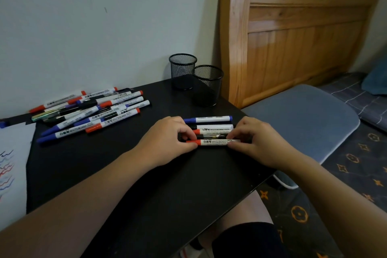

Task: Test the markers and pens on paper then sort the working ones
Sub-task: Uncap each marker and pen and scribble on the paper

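- The left hand (167, 142) lies on the black bench (104, 174) with its fingers curled, and its fingertips pinch the red cap end of the nearest red-capped white whiteboard marker (212, 142).
- The right hand (256, 142) has its fingers curled too and pinches the other end of the same marker, so the marker lies flat between both hands.
- This marker is the nearest one in a short row of markers (211, 130) that lie side by side, parallel to each other, near the right edge of the bench.
- Just behind it in the row lies a dark pen, then a second red-capped white marker (213, 131), then a black-capped white one, and farthest a blue-capped white marker (208, 119), a little apart from the rest.
- At the left back part of the bench there is a loose pile of markers and pens (90, 109), with red, blue and black caps, crossing over each other.
- Two black wire-mesh pen cups (195, 78) stand upright at the back of the bench, touching or almost touching each other, well apart from the pile.
- A white sheet of paper (12, 163) with red, blue and black wavy lines lies at the left edge of the view.
- Right of the bench there is a grey chair cushion (303, 119), and behind it a wooden bed headboard (293, 33).
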